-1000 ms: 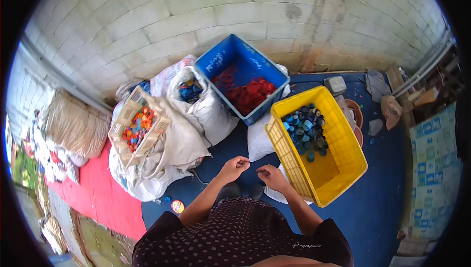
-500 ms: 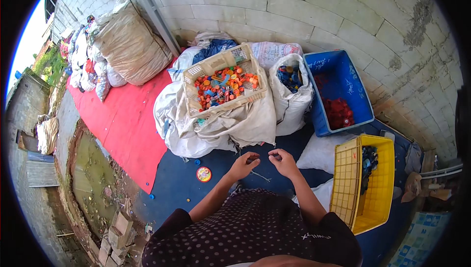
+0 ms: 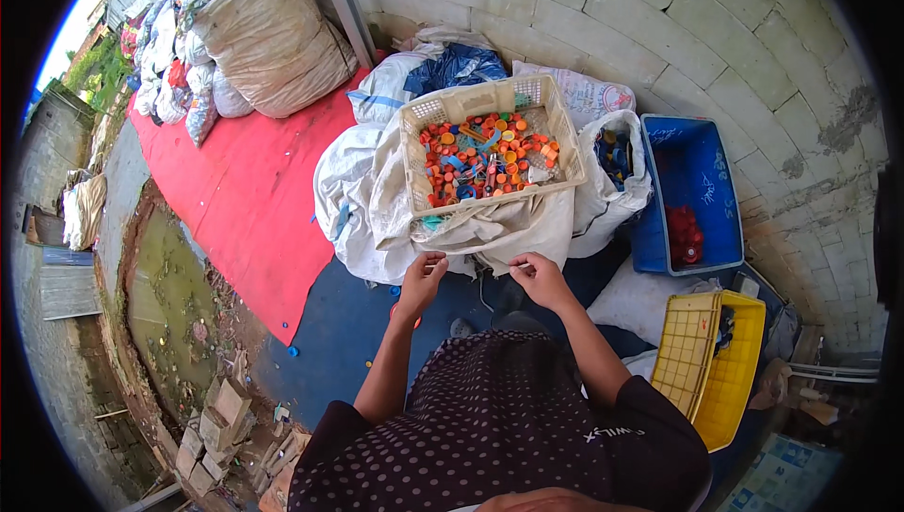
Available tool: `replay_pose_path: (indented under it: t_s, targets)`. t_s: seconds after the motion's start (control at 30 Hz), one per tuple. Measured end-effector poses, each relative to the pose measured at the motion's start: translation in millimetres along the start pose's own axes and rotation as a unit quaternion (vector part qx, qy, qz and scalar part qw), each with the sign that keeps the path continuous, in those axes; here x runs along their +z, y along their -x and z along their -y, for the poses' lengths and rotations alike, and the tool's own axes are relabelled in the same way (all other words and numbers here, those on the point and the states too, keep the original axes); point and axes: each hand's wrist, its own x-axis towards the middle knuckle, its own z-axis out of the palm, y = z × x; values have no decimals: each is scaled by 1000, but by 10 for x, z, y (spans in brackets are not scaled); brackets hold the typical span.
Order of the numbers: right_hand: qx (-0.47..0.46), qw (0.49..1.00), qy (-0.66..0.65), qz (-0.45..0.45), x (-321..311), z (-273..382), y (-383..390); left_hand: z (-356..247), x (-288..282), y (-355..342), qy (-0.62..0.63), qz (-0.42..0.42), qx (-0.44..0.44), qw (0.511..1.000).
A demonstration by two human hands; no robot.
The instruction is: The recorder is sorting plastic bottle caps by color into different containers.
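My left hand (image 3: 423, 280) and my right hand (image 3: 540, 280) are raised in front of my body, a short way apart. Both have their fingers drawn together in a pinch; what lies between the fingertips, if anything, is too small to make out. They overlap the lower front edge of a pale cloth sack (image 3: 513, 235), and whether they touch it I cannot tell. On that sack rests a cream plastic crate (image 3: 490, 206) with perforated sides. Inside lie many small plastic caps (image 3: 480, 156), mostly orange and red, with some blue and yellow ones.
Right of the crate stand an open white sack (image 3: 603, 216) of dark caps and a blue bin (image 3: 702, 187) with red pieces. A yellow crate (image 3: 739, 390) lies nearer. Bulging bags (image 3: 268, 37) sit beyond a red sheet (image 3: 245, 220). A block wall (image 3: 603, 4) closes the back.
My view has shifted, and I am closer to the cream crate. Both hands have moved forward to the pale sack's front edge, their fingers more pinched. The round colourful lid is mostly covered by my left arm.
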Motion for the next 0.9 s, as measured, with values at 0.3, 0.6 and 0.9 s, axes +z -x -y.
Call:
replay_pose_path:
  t_s: [0.3, 0.6, 0.9]
  targets:
    - [-84, 993, 80, 13, -290, -112, -1504, -121, 82, -491, 26, -34, 2, 999]
    - [-80, 981, 177, -11, -577, -282, -2416, -311, 113, -1682, -1, -37, -1, 999]
    - [28, 991, 95, -85, -534, -238, -2208, 48, 225, -3186, -345, 57, 22, 937]
